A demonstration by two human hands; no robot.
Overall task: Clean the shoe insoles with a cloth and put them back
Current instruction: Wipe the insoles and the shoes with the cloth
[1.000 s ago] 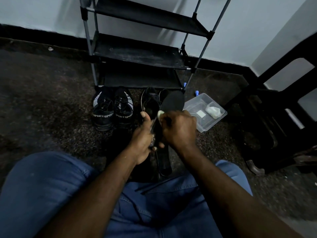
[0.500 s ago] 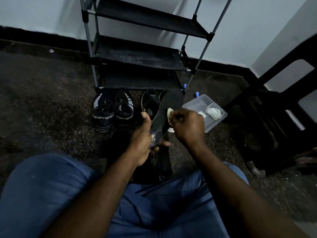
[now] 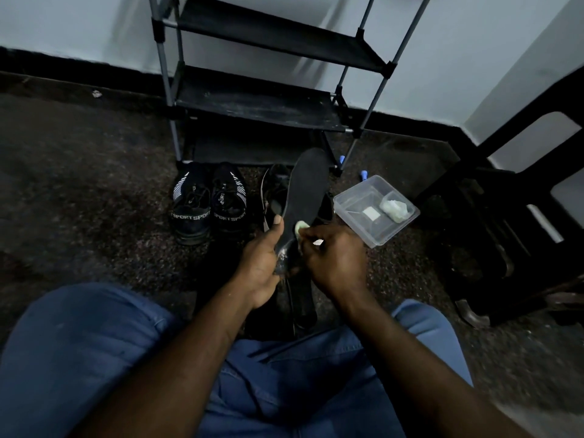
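Note:
My left hand (image 3: 260, 267) grips the heel end of a black insole (image 3: 305, 189), which stands tilted with its toe pointing away toward the rack. My right hand (image 3: 335, 259) pinches a small pale cloth (image 3: 300, 228) against the insole's lower face. Behind the insole sits a dark shoe (image 3: 276, 191), partly hidden. A second black insole (image 3: 303, 303) lies on the floor below my hands, between my knees.
A pair of black SPORT sneakers (image 3: 208, 203) stands left of the dark shoe. A clear plastic box (image 3: 376, 210) with a pale wad inside sits to the right. A black shoe rack (image 3: 262, 90) stands against the wall. Dark furniture (image 3: 512, 222) fills the right side.
The insole has swung up and away, showing more of its length. My right hand with the cloth moved up the insole, then back down toward the heel.

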